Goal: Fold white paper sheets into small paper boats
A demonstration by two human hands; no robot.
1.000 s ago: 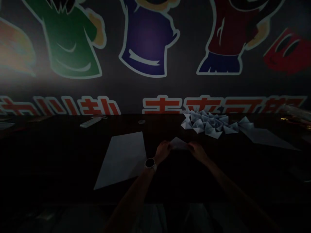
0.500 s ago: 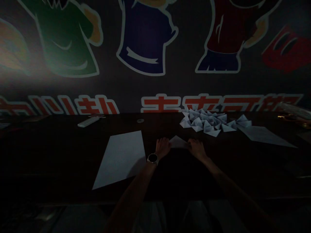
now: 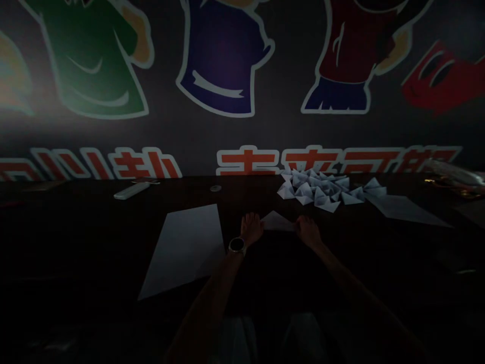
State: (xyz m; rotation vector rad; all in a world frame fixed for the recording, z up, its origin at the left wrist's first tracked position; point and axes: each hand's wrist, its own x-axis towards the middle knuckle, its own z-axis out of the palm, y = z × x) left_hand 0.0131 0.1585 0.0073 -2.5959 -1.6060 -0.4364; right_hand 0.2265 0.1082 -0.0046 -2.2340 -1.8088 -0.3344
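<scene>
Between my two hands is a small folded paper triangle [image 3: 278, 221], its peak pointing away from me, low over the dark table. My left hand [image 3: 252, 229], with a round watch on the wrist, grips the triangle's left corner with closed fingers. At the opposite corner my right hand [image 3: 308, 231] pinches the paper, fingers curled. A stack or sheet of white paper [image 3: 185, 250] lies flat to the left of my left hand. Beyond my right hand is a heap of folded paper boats [image 3: 312, 187]. Dim light hides the finer folds.
A white oblong object [image 3: 132, 191] lies at the back left, and a small round disc [image 3: 215, 188] near the wall. More white paper [image 3: 407, 209] lies right of the heap. Clear plastic wrapping [image 3: 454, 173] sits at the far right. A painted wall [image 3: 197, 136] closes off the back.
The view has shifted slightly, so most things sit a little further left. My right hand has moved slightly outward from my left; both still hold the paper triangle by its corners.
</scene>
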